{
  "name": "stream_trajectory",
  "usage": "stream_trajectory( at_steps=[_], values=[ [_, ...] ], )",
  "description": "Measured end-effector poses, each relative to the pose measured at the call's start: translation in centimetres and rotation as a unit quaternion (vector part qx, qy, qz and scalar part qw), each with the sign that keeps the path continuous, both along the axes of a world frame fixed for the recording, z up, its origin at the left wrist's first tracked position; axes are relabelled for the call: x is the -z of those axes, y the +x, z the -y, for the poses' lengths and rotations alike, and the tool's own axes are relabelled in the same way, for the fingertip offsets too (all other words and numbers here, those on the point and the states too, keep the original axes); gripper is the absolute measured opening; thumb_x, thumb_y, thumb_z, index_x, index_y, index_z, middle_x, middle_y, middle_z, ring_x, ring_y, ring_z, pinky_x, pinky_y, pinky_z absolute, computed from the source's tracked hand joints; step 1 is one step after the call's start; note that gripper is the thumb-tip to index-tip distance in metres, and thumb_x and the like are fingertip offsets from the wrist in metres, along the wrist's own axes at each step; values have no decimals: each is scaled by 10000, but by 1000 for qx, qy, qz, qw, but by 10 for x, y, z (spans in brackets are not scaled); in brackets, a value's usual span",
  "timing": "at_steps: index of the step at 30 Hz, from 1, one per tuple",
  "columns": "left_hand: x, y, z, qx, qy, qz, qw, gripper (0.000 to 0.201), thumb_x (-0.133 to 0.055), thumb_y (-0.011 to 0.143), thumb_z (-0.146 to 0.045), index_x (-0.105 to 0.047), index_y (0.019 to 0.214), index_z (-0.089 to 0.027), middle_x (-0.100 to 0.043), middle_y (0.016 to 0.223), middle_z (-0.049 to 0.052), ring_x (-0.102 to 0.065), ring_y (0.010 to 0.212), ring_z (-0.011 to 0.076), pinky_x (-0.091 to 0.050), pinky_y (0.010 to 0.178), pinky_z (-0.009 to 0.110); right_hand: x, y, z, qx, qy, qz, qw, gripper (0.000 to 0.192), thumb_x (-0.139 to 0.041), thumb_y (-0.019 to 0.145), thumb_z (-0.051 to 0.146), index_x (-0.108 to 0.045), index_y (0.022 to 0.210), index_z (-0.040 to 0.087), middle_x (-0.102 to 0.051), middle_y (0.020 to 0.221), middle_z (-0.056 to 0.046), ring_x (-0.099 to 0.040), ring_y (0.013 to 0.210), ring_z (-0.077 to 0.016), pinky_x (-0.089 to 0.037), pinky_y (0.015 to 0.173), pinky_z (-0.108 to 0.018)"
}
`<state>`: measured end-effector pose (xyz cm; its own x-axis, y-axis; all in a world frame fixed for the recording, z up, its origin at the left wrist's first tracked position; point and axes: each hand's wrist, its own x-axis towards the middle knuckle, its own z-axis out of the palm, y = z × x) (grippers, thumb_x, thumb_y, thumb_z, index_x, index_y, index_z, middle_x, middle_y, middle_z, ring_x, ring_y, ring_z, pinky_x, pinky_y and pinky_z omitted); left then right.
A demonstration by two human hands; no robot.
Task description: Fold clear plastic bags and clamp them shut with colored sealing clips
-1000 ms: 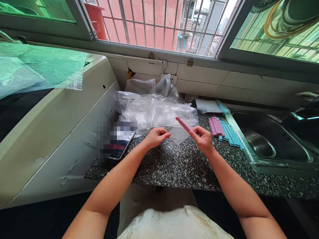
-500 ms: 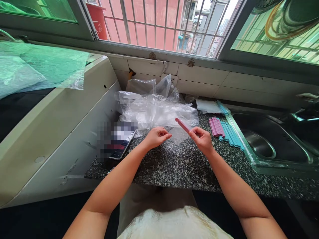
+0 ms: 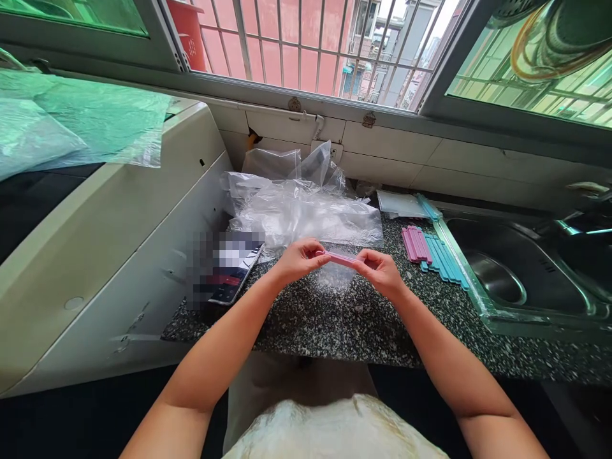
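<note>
A pink bag-sealing clip (image 3: 341, 259) lies level between my hands above the counter. My left hand (image 3: 302, 260) pinches its left end, and my right hand (image 3: 380, 271) has its fingers closed around the right end. A small clear plastic bag (image 3: 335, 276) shows just below the clip; whether the clip grips it I cannot tell. To the right, several pink clips (image 3: 415, 243) lie side by side, partly over several blue clips (image 3: 444, 258) on the counter.
Crumpled clear plastic bags (image 3: 296, 207) heap up behind my hands. A phone (image 3: 236, 271), partly blurred, lies at the left. Flat clear bags (image 3: 399, 204) rest at the back right, near the steel sink (image 3: 488, 319). A white appliance side (image 3: 143, 274) borders the speckled counter (image 3: 329, 331).
The clip has turned from slanting up to the left to nearly level. My left hand has moved up and right and taken hold of its left end.
</note>
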<state>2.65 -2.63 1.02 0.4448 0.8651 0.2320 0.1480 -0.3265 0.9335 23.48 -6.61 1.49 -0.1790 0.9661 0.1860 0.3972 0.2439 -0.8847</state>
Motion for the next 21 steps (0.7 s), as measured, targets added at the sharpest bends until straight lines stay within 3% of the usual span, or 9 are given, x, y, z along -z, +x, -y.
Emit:
stream_trajectory(
  at_steps=[4,8,15,21],
  values=[
    [0,0,2,31,-25,-28,999,195,-599,697,-328,-570,628,-148,-446,559,-26,-385,542,79,-321,491,213,1,3,-2,29,-21,-31,999,361,-599,693,522,-504,603,185,-367,509,53,-289,469,-72,-240,448,-226],
    [1,1,1,13,-35,-3,999,208,-602,688,-341,-572,640,-140,-446,557,-24,-379,539,79,-306,491,216,1,4,-4,40,-35,-68,996,370,-623,655,544,-541,650,182,-354,499,60,-269,456,-67,-217,435,-223],
    [1,0,-1,-25,-48,35,998,229,-604,676,-360,-577,626,-138,-470,556,-17,-397,541,81,-313,500,221,6,0,-5,33,-35,-94,994,357,-679,615,504,-585,685,168,-528,601,13,-438,548,-97,-360,529,-238],
    [4,2,-2,-48,-69,75,994,231,-621,653,-365,-576,622,-141,-461,558,-16,-395,537,84,-311,489,223,12,-3,-5,53,-30,-94,994,294,-683,627,435,-563,619,167,-517,557,23,-438,529,-91,-375,551,-250]
  ],
)
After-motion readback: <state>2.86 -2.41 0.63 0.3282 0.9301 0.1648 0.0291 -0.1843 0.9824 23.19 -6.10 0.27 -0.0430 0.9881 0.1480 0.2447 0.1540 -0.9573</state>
